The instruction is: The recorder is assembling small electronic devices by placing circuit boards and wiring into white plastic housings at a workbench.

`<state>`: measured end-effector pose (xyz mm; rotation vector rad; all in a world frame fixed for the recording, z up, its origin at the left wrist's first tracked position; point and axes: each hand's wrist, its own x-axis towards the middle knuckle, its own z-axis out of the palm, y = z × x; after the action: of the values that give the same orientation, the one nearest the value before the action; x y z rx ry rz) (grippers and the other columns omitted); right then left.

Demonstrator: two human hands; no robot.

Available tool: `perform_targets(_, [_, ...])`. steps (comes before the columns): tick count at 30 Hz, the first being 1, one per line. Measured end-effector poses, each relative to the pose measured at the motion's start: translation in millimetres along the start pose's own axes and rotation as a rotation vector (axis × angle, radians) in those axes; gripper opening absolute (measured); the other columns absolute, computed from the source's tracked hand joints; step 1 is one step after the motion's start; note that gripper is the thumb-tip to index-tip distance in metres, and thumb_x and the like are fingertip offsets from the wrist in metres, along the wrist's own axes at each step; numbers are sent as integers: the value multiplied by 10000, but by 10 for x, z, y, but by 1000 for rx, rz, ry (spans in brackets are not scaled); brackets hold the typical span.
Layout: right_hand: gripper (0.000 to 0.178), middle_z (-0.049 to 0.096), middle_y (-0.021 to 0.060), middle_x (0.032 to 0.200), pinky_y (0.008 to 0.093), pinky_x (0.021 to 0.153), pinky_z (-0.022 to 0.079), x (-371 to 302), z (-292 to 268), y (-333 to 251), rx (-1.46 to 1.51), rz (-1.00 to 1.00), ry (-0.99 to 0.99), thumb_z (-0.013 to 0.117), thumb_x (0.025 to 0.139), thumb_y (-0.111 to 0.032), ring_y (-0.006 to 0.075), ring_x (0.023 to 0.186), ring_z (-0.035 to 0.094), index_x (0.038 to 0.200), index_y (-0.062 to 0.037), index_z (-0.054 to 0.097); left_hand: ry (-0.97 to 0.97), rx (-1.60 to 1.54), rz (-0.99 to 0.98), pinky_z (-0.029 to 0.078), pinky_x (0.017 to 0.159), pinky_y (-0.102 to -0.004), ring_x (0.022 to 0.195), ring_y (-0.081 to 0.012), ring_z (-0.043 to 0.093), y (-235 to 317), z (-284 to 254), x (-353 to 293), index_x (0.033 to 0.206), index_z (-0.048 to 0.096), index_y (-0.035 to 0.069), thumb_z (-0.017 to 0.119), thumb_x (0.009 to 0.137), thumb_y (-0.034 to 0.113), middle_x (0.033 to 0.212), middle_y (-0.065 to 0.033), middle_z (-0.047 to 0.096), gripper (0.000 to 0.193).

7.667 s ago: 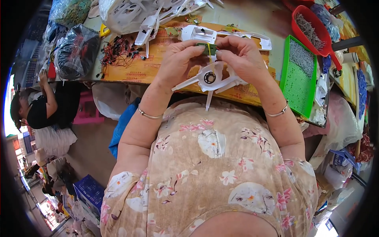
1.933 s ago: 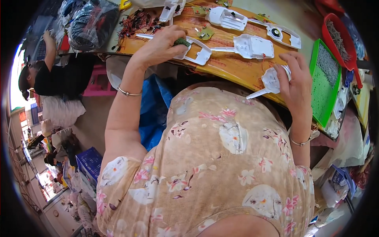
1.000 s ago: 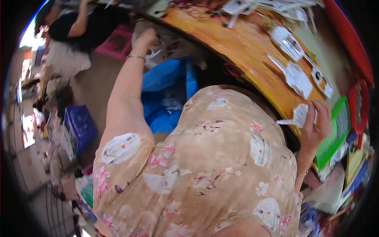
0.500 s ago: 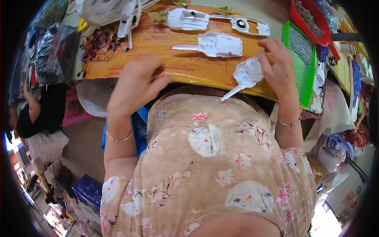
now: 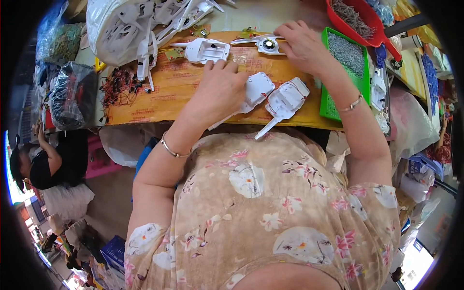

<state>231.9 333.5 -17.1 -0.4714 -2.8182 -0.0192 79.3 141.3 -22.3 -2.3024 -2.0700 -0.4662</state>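
My left hand (image 5: 220, 89) lies across a white plastic casing (image 5: 259, 91) with a narrow handle. Its fingers are bent, the tips hidden, and it covers the casing's middle. Beside that lies a second white casing (image 5: 287, 99) with thin red wire on it. Just beyond my left fingertips is an open white casing (image 5: 208, 51) with a small black part inside. My right hand (image 5: 302, 46) reaches farther out, fingers closed at the right end of a slim white frame. That frame carries a round black part (image 5: 268, 44) with a bright centre.
A green tray (image 5: 323, 104) of small grey pieces stands right, beside a red scoop (image 5: 333, 9) of screws. At left lie tangled red and black wires (image 5: 118, 92) and a bag of white plastic parts (image 5: 108, 34). Another person (image 5: 53, 154) sits at far left.
My left hand has moved right, onto the handled casing, which has turned and lies against the wired one. My right hand has reached away to the white frame. The whole view has shifted.
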Motion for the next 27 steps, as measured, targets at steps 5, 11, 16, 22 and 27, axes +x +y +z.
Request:
perform_targets(5, [152, 583, 138, 979, 407, 847, 430, 347, 315, 97, 283, 21, -13, 543, 829, -136, 321, 955, 529, 941, -45, 595, 42, -193, -113, 436, 768, -464, 819, -357, 564, -71, -104, -68, 806, 628, 1, 597, 767, 121, 800, -172, 583, 129])
perform_targets(11, [176, 598, 153, 870, 407, 779, 449, 599, 460, 112, 241, 60, -185, 586, 813, -186, 332, 842, 552, 829, -12, 601, 142, -373, -185, 459, 680, -429, 752, -374, 555, -215, -99, 20, 815, 616, -13, 619, 763, 120, 792, -189, 572, 143])
perform_targets(16, [122, 582, 115, 834, 320, 702, 459, 359, 246, -9, 626, -1, 53, 605, 812, -104, 240, 760, 548, 852, 10, 590, 348, -426, -302, 456, 682, -419, 758, -334, 570, -425, -114, 192, 883, 614, -14, 615, 764, 135, 823, -179, 582, 190])
perform_targets(22, [56, 563, 53, 815, 234, 680, 449, 39, -7, -231, 950, 147, 147, 587, 842, -9, 115, 778, 538, 893, 14, 589, 487, -398, -204, 473, 768, -391, 816, -313, 602, -300, -75, 355, 1019, 600, -25, 638, 744, 172, 956, -183, 622, 341])
perform_targets(27, [65, 565, 59, 821, 244, 694, 453, -80, -65, -397, 886, 56, 244, 589, 836, 16, 125, 774, 542, 900, 24, 586, 365, -634, -204, 453, 837, -395, 857, -296, 612, -179, 4, 372, 1059, 587, -11, 665, 720, 154, 964, -159, 645, 385])
